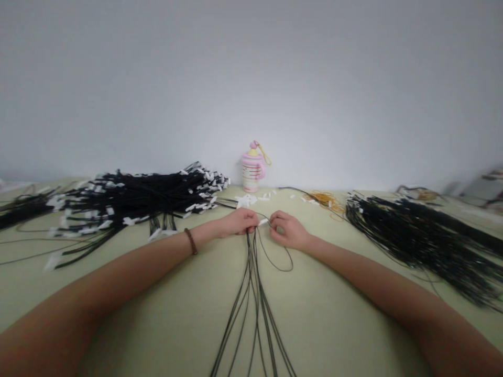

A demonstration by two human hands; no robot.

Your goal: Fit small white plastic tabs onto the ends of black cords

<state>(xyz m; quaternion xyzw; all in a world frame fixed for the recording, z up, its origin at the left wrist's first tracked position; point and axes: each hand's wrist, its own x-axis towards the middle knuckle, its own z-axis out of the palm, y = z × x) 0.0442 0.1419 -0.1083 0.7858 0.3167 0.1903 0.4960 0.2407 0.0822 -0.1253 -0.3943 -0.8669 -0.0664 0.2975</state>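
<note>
Several thin black cables (255,283) hang in a bundle from my left hand (240,222), whose fingers are closed around their upper ends. A small white sleeve or connector (263,222) shows between the two hands, by my left fingertips. My right hand (287,229) is pinched on a single black cable that loops (290,264) down below the hands. Exactly how the white piece and the cable meet is too small to make out. A dark beaded bracelet (190,242) circles my left wrist.
A large pile of black cables with white ends (153,193) lies left. Another spread of black cables (424,235) lies right. Loose white pieces (247,200), yellow bands (325,199) and a pink-and-white cup-shaped object (251,170) are at the back of the pale green table (165,324), before the wall.
</note>
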